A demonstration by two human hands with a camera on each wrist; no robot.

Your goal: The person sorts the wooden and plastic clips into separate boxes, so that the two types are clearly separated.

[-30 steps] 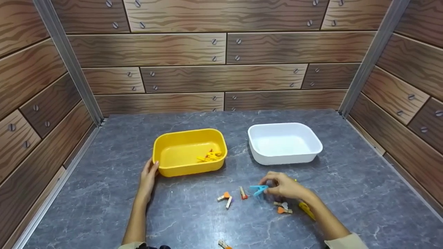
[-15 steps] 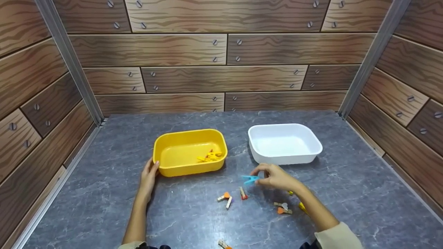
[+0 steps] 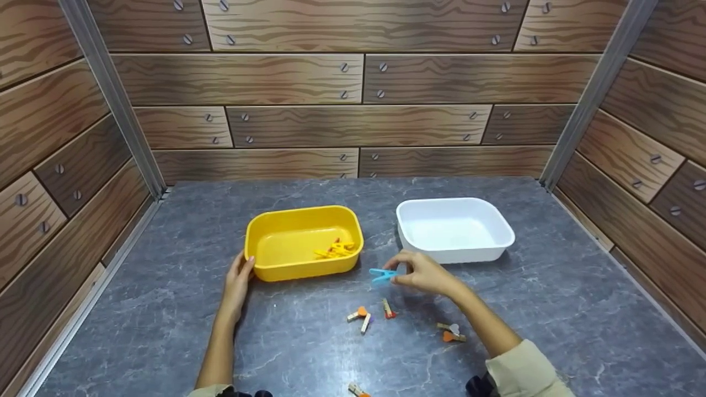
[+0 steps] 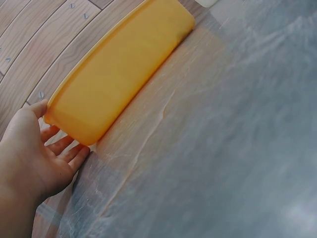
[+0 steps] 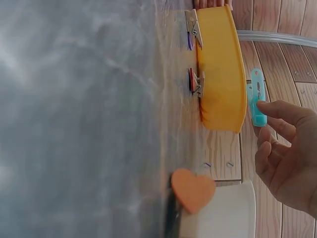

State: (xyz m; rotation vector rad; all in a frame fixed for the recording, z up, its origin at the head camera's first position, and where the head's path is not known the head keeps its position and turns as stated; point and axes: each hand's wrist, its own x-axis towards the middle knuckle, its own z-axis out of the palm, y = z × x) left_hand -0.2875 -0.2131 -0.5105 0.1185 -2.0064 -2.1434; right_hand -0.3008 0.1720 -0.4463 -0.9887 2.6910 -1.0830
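Observation:
My right hand [image 3: 422, 271] pinches a light blue plastic clothespin [image 3: 381, 274] between thumb and fingertips, raised above the table. In the right wrist view the clothespin [image 5: 258, 96] stands out past the fingertips. My left hand [image 3: 236, 281] holds the near left corner of a yellow tub [image 3: 303, 272]. The left wrist view has the thumb at the tub's rim and the other fingers against its outer wall [image 4: 119, 69]. Yellow clothespins [image 3: 335, 251] lie in the tub's right end, with a bit of red among them.
A white tub [image 3: 455, 256] stands right of the yellow one. Small wooden clothespins with coloured hearts lie on the grey table: a pair [image 3: 359, 315], a red one [image 3: 389, 310], another pair [image 3: 452, 333] and one at the front edge [image 3: 357, 390]. Wood-patterned walls [image 3: 309, 127] surround the table.
My right hand has carried the light blue clothespin leftward and away from me, toward the yellow tub. The left hand and both tubs have stayed in place.

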